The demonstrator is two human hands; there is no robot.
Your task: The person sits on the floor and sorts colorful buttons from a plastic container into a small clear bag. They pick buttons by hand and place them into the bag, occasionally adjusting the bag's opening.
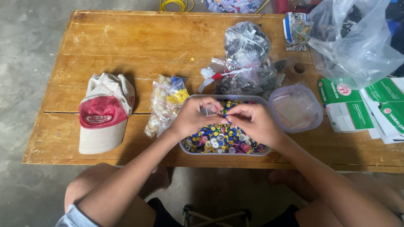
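Item one: my left hand [194,118] is pinching a small clear bag [209,110] with its fingers clamped on it, while my right hand [251,121] is pressing its fingers together on a blue button [226,116] at the bag's mouth. Both are hovering over the clear tub of mixed buttons [223,138], which is sitting at the table's [126,42] near edge. Also lying there: a red-and-cream cap [105,112] toward the left edge, bagged buttons [166,105] beside the tub, and the tub's lid [295,108] to its right.

Flat green-and-white cardboard boxes [362,105] lie at my surface's [126,42] right edge, under a large clear plastic bag [357,42]. Small clear zip bags of pale and yellow buttons [166,105] sit left of centre.
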